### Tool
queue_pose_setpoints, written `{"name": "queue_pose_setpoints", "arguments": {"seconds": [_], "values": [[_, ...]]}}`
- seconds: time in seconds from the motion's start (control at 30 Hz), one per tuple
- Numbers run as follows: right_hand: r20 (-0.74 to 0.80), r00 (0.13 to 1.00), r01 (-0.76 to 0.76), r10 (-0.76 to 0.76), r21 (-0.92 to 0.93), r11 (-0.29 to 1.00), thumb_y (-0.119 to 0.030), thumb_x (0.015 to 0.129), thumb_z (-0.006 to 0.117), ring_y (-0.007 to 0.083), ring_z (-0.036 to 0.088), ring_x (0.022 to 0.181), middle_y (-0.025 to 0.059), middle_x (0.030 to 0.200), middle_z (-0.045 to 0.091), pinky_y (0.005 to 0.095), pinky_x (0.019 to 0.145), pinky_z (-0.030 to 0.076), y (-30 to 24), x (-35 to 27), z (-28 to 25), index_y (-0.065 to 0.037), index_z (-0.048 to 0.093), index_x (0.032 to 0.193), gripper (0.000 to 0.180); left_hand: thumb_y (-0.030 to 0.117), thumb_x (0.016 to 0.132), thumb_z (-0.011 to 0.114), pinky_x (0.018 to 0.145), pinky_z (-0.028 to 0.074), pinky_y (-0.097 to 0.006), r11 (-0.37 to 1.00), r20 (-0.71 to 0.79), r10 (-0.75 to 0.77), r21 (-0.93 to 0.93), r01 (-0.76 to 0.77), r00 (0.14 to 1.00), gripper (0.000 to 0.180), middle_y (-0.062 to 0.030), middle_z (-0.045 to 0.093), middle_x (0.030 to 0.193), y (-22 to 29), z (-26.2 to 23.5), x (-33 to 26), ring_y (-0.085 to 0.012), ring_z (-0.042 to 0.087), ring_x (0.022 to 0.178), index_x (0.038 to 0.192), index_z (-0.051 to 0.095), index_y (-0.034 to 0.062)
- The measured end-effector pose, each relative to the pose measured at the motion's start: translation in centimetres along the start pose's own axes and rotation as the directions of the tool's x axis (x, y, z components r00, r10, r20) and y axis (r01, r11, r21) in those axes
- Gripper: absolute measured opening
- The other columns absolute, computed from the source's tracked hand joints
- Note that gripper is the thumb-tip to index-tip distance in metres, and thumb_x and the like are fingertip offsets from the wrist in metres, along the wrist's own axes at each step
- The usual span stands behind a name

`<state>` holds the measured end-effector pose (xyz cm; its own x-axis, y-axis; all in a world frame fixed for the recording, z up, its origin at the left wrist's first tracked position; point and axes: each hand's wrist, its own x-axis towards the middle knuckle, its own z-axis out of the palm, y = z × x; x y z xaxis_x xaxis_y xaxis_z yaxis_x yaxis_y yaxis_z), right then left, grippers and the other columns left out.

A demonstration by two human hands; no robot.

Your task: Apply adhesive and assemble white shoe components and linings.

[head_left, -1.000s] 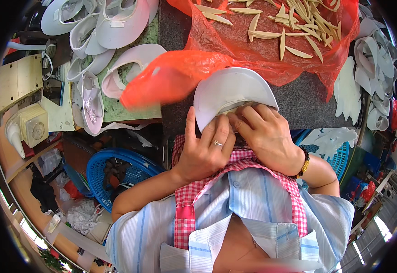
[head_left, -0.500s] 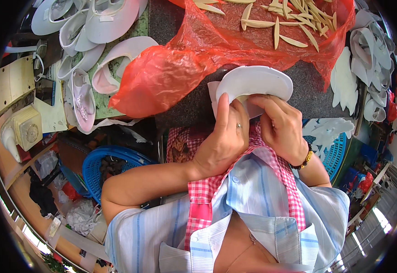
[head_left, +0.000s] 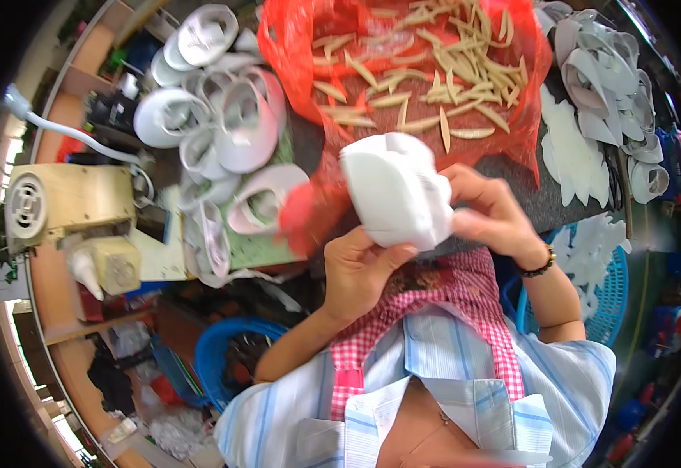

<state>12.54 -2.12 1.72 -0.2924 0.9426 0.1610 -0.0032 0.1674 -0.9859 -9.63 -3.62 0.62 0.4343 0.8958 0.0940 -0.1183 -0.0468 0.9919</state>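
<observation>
**Q:** Holding what, exactly?

**A:** A white shoe upper [head_left: 399, 191], blurred, gripped by both hands above the near edge of the dark desk [head_left: 566, 204], close to the person's chest. The left hand [head_left: 360, 269] is clamped on its lower edge, thumb pressed up against it. The right hand [head_left: 487, 212] is closed on its right side, fingers curled over the edge. A dark bead bracelet [head_left: 539, 267] circles the right wrist.

**Q:** And around it?

**A:** Just behind the upper, a red plastic bag [head_left: 340, 54] lies open on the desk, strewn with pale, narrow, pointed strips [head_left: 434, 74]. To the left sits a pile of white uppers [head_left: 223, 125]; another stack of white pieces [head_left: 597, 86] lies to the right. A cream-coloured machine [head_left: 67, 207] stands far left. A blue basket [head_left: 605, 288] sits beside the right forearm, and another [head_left: 215, 351] is below the desk on the left.
</observation>
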Motion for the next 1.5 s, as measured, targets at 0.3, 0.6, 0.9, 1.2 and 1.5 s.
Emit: {"name": "queue_pose_setpoints", "arguments": {"seconds": [0.3, 0.6, 0.9, 1.2, 1.5], "values": [[0.25, 0.958, -0.115, 0.14, -0.11, 0.987, -0.019, 0.083, 0.072, 0.0093, 0.055, 0.077, 0.0027, 0.082, 0.062, 0.028, 0.069, 0.044, -1.9, 6.0, 2.5, -0.001, 0.064, 0.087, 0.02, 0.007, 0.092, 0.06, 0.103, 0.044, -0.04, 0.747, -0.177, 0.017, -0.652, -0.13, 0.984, 0.035, -0.0092, 0.058, 0.127, 0.1, -0.7, -0.4, -0.0231, 0.054, 0.119, 0.126, 0.054, 0.0041], [-0.028, 0.72, 0.513, -0.693, -0.65, 0.56, -0.02, 0.072, 0.075, 0.0228, 0.058, 0.082, 0.0033, 0.082, 0.064, 0.0364, 0.08, 0.043, -1.5, 2.3, 7.3, -0.009, 0.069, 0.09, 0.021, 0.017, 0.095, 0.056, 0.111, 0.034, -0.045, 0.685, -0.238, -0.03, -0.712, -0.153, 0.971, 0.051, -0.0065, 0.042, 0.14, -0.1, -0.5, -2.1, -0.0229, 0.041, 0.129, 0.141, 0.035, 0.012], [0.139, 0.741, 0.627, -0.657, -0.493, 0.603, -0.015, 0.069, 0.074, 0.0252, 0.053, 0.079, 0.0032, 0.075, 0.056, 0.0368, 0.077, 0.042, -0.9, 1.4, 6.5, -0.009, 0.062, 0.076, 0.016, 0.019, 0.086, 0.069, 0.11, 0.034, -0.047, 0.824, -0.219, 0.095, -0.53, -0.2, 0.971, 0.068, -0.0089, 0.043, 0.142, 0.2, -3.2, -3.2, -0.0264, 0.041, 0.132, 0.143, 0.034, 0.0098], [0.167, 0.79, 0.589, -0.59, -0.473, 0.655, -0.018, 0.073, 0.072, 0.0279, 0.057, 0.069, 0.0077, 0.073, 0.054, 0.0384, 0.06, 0.046, -0.4, 1.0, 7.9, -0.006, 0.061, 0.085, 0.021, 0.007, 0.082, 0.072, 0.107, 0.038, -0.043, 0.601, -0.302, -0.036, -0.768, -0.221, 0.953, 0.055, -0.0093, 0.055, 0.13, -1.2, -1.7, -4.8, -0.0245, 0.05, 0.122, 0.132, 0.049, 0.0069], [0.19, 0.872, 0.49, -0.452, -0.317, 0.812, -0.015, 0.078, 0.07, 0.0307, 0.058, 0.068, 0.0093, 0.072, 0.053, 0.0397, 0.058, 0.046, -0.3, 0.6, 8.5, -0.005, 0.06, 0.081, 0.015, 0.005, 0.083, 0.069, 0.107, 0.037, -0.044, 0.661, -0.285, -0.161, -0.743, -0.111, 0.945, 0.061, -0.0072, 0.046, 0.14, -3.9, -2.0, -6.9, -0.0234, 0.047, 0.126, 0.138, 0.043, 0.0091]]}}
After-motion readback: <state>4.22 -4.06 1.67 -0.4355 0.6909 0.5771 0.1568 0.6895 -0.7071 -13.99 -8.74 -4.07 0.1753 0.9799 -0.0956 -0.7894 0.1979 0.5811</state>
